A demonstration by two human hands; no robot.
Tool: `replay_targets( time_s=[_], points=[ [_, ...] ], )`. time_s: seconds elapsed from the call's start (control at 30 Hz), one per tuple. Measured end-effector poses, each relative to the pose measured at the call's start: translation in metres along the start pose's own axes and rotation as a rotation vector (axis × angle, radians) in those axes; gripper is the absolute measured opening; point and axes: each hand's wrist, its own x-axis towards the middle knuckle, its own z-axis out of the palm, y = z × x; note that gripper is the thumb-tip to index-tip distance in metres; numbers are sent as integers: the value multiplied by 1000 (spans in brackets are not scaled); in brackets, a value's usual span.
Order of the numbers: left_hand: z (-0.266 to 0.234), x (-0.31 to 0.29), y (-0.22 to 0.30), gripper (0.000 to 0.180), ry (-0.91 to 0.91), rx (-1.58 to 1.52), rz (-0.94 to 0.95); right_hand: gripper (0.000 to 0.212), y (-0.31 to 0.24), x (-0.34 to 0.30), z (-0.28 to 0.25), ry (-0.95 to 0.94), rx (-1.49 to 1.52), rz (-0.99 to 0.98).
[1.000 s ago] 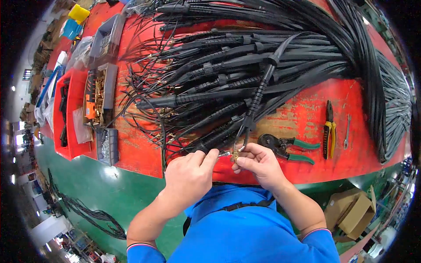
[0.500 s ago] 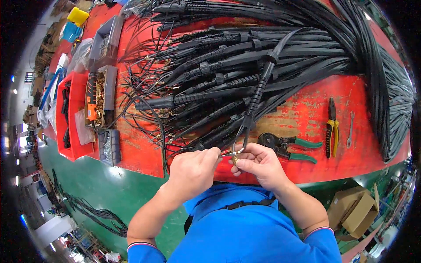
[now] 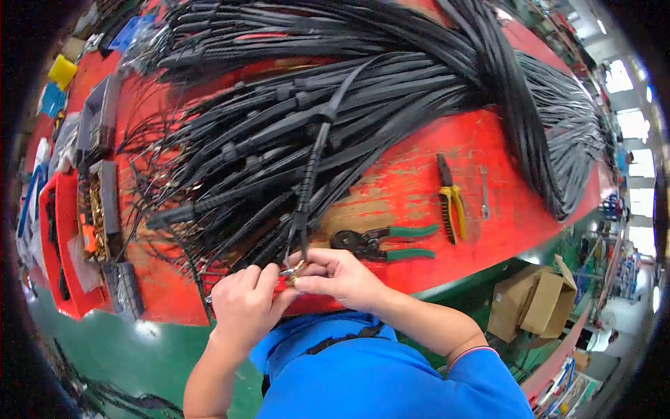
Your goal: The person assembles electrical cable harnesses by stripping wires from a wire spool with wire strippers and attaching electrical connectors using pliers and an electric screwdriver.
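Note:
My left hand (image 3: 246, 302) is closed on a slim metal tool, whose silvery tip (image 3: 287, 272) reaches toward my right hand. Most of the tool is hidden by the fingers, so its exact kind cannot be made out. A small brass fitting (image 3: 296, 269) is pinched between the thumb and fingers of my right hand (image 3: 340, 279). It sits at the near end of a black sleeved cable (image 3: 307, 178), which runs up and away across the bundle. Both hands meet close together over the table's front edge.
Black cable bundles (image 3: 391, 77) cover much of the red table (image 3: 412, 188). To the right lie green-handled cutters (image 3: 377, 243), yellow-and-black pliers (image 3: 450, 202) and a small wrench (image 3: 485, 192). Leftward stand a red bin (image 3: 66, 244) and a grey parts tray (image 3: 124, 290). A cardboard box (image 3: 530, 304) is at lower right.
The whole view has swung to the right, so the table and hands appear farther left. Both hands stay together at the brass fitting, with the left hand's knuckles turned slightly.

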Motion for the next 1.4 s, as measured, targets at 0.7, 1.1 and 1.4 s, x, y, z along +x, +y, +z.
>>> replay_targets(
  time_s=[0.7,1.1,1.4],
  points=[
    [-4,3,-15,46,39,-128,-5,41,-112,-144,-258,1327,-1595,189],
    [-12,3,-18,40,52,-164,-1,13,-136,-100,-146,719,-852,-257],
    [-12,1,-21,42,60,-176,-30,18,-126,-33,-8,5,-1171,-107]
  ],
)
